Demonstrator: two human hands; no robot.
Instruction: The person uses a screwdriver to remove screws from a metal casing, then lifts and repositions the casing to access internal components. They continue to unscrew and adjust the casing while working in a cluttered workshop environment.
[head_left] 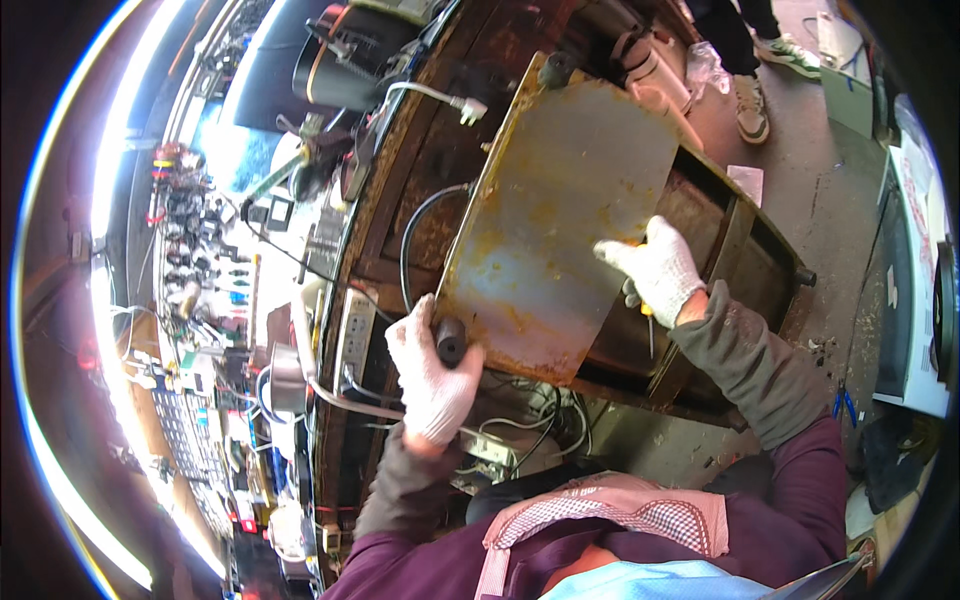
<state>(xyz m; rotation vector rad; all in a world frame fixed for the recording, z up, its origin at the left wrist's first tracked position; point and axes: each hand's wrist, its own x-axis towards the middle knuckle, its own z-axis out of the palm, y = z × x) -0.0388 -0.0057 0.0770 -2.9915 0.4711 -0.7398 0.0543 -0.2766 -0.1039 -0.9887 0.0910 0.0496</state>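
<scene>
A boxy metal piece with a rust-stained grey panel (560,220) lies tilted in front of me, its underside framing showing on the right. Black cylindrical feet stick out at its corners. My left hand (432,375), in a white knit glove, curls around the near-left black foot (451,342), thumb on one side and fingers on the other. Over the panel's right edge is my gloved right hand (655,270). It holds a screwdriver (648,312) with a yellow handle in its lower fingers, the thin shaft pointing toward me. Its index finger stretches left above the panel.
A cluttered workbench with a power strip (356,325) runs along the left. A white plug (470,110) hangs near the far edge, and cables lie beneath the metal piece. Blue-handled pliers (845,402) are on the floor at right. Another person's shoes (752,110) show at the top right.
</scene>
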